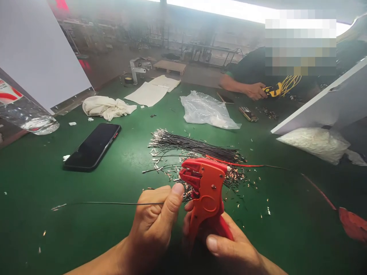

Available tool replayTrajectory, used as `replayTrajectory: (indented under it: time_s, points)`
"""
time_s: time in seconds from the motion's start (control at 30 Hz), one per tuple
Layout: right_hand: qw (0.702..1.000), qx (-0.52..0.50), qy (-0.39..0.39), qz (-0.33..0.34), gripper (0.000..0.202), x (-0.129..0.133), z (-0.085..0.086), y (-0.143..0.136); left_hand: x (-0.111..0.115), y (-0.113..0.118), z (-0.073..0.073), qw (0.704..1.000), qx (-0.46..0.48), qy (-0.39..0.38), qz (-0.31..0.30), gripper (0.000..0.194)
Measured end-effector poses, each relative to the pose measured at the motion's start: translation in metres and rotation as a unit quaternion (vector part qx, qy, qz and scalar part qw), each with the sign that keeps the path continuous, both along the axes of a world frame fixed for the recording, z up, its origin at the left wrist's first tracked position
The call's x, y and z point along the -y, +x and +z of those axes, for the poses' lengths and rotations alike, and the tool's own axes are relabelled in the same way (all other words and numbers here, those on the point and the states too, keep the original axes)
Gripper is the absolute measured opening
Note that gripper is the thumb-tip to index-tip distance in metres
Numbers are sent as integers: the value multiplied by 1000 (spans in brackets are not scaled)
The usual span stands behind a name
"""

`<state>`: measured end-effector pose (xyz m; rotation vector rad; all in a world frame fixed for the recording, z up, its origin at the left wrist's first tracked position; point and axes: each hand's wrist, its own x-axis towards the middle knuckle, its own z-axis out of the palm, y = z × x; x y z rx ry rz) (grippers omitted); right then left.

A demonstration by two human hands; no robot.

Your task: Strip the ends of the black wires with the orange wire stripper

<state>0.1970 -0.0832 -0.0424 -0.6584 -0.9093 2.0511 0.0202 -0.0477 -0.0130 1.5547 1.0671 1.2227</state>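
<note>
My left hand (pixel 156 217) is closed on a thin black wire (pixel 114 203), which runs out to the left and has a metal terminal at its far end. In my right hand (pixel 229 242) is a red wire stripper (pixel 210 187), held upright with its jaws facing left, close to my left thumb. Whether the wire's near end touches the jaws is hidden by my fingers. Behind the tool lies a bundle of black wires (pixel 195 145) with metal ends at the left. Cut bits of wire (pixel 235 177) are scattered around it on the green table (pixel 100 236).
A black phone (pixel 93 147) lies at the left, near a clear bottle (pixel 37 120) and a white cloth (pixel 107 108). Farther back are paper sheets (pixel 149 93) and a plastic bag (pixel 206 110). Across the table, a person's hand (pixel 255 91) holds a yellow-and-black tool.
</note>
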Motion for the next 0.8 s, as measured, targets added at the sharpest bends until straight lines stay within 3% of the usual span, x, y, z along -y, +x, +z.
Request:
replayTrajectory:
  time_s: [0.23, 0.47, 0.8]
  points:
    - [999, -19, 33, -8, 38, 0, -10, -9, 0, 3, 4, 998, -12, 63, 7, 49]
    - [999, -10, -36, -31, 37, 10, -20, -10, -2, 4, 5, 992, -32, 121, 7, 42]
    - [983, 96, -144, -57, 55, 12, 3, -13, -1, 3, 3, 986, -63, 153, -16, 37]
